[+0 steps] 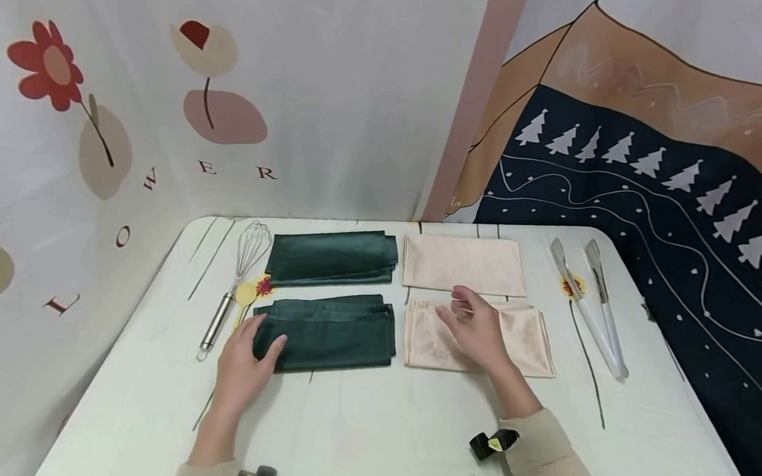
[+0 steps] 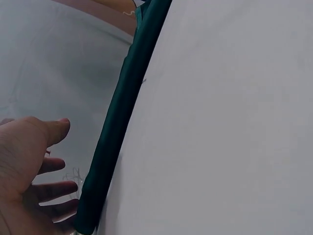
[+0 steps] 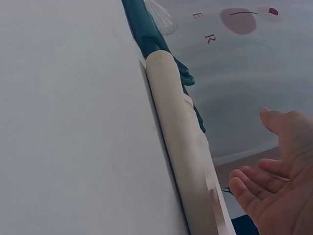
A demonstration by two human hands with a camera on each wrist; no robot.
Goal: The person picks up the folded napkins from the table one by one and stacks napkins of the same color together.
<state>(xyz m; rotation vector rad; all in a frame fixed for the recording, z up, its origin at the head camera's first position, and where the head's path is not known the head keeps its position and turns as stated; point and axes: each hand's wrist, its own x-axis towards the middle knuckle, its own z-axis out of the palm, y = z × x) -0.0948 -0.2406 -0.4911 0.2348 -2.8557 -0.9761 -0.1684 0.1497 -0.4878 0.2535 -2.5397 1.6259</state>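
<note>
In the head view, two folded dark green cloths lie one behind the other, the front one (image 1: 327,341) nearer me and the back one (image 1: 333,258) beyond. To their right are two folded pale peach cloths, front (image 1: 526,344) and back (image 1: 462,262). My left hand (image 1: 242,368) is at the left end of the front green cloth, thumb spread from the fingers; whether it touches is unclear. Above the front peach cloth hovers my right hand (image 1: 477,332), fingers loosely bent around nothing. The right wrist view shows that hand (image 3: 274,181) apart from the peach roll-like fold (image 3: 178,122).
A wire whisk (image 1: 237,287) lies left of the green cloths. On the right rest tongs (image 1: 591,312) with white handles, spread in a V. The table's cover (image 1: 366,443) has printed flowers. Printed curtains (image 1: 339,80) hang close behind the table's far edge.
</note>
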